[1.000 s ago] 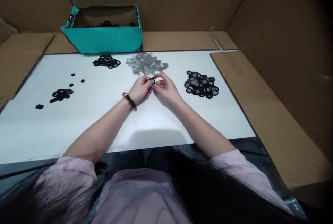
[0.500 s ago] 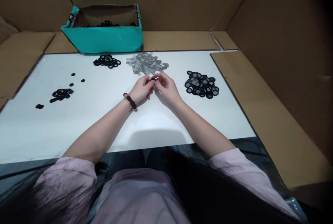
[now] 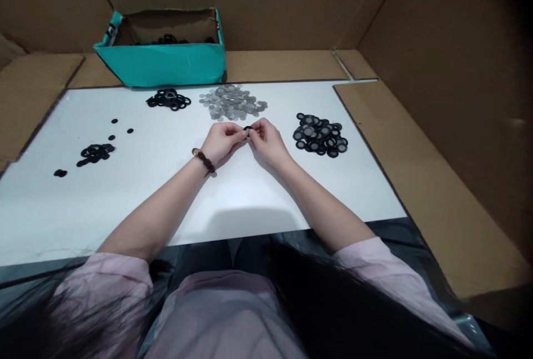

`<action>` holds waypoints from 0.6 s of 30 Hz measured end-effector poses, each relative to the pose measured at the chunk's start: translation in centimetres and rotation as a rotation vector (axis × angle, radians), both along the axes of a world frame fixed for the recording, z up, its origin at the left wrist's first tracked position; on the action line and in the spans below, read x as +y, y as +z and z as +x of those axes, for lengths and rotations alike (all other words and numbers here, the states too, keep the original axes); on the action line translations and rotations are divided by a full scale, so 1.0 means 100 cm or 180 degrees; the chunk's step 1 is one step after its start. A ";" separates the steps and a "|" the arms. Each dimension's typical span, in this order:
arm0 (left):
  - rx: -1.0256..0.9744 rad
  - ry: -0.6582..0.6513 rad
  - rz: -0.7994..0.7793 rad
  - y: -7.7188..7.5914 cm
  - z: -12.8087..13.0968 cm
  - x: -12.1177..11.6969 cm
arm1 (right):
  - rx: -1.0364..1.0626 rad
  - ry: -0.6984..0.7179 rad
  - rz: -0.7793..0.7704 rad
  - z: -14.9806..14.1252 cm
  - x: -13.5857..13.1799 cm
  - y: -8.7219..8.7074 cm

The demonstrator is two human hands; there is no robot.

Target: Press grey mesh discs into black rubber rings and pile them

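Between my two hands, at the middle of the white board, is a small black ring point(image 3: 247, 128) with a grey centre, partly covered by the fingertips. My left hand point(image 3: 222, 139), with a dark beaded bracelet at its wrist, pinches the ring's left side. My right hand point(image 3: 266, 139) pinches its right side, thumb in front. Just beyond the hands lies a pile of grey discs point(image 3: 233, 102). To the right is a heap of black rings with grey centres point(image 3: 320, 134). A cluster of black rings point(image 3: 169, 99) lies at the back left.
A teal box point(image 3: 166, 63) with black pieces inside stands behind the white board point(image 3: 166, 203). Several small black discs point(image 3: 97, 152) lie at the left, a few of them scattered apart. Cardboard walls point(image 3: 283, 3) rise at the back and right.
My left hand has flattened slightly and its fingers are drawn in around the ring, whose grey centre shows more now. The whole view has shifted slightly.
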State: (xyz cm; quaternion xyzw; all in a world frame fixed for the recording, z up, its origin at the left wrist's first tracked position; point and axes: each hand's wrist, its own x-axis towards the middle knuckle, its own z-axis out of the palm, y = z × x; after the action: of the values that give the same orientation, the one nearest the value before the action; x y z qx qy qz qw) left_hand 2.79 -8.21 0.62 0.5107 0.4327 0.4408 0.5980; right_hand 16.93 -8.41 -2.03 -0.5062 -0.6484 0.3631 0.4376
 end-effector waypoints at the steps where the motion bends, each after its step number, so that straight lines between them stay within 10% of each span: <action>1: 0.0058 0.0026 0.0049 -0.001 -0.001 0.001 | -0.0151 -0.0099 0.0025 0.000 -0.002 0.003; 18: 0.0232 0.0033 0.0150 0.001 -0.003 0.001 | -0.0796 -0.0224 -0.0182 0.000 -0.015 0.029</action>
State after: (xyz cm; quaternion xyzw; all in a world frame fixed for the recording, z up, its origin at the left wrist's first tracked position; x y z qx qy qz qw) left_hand 2.45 -8.15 0.73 0.5381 0.4463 0.4351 0.5674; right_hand 16.89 -9.90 0.86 -0.5823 -0.6690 0.3000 0.3512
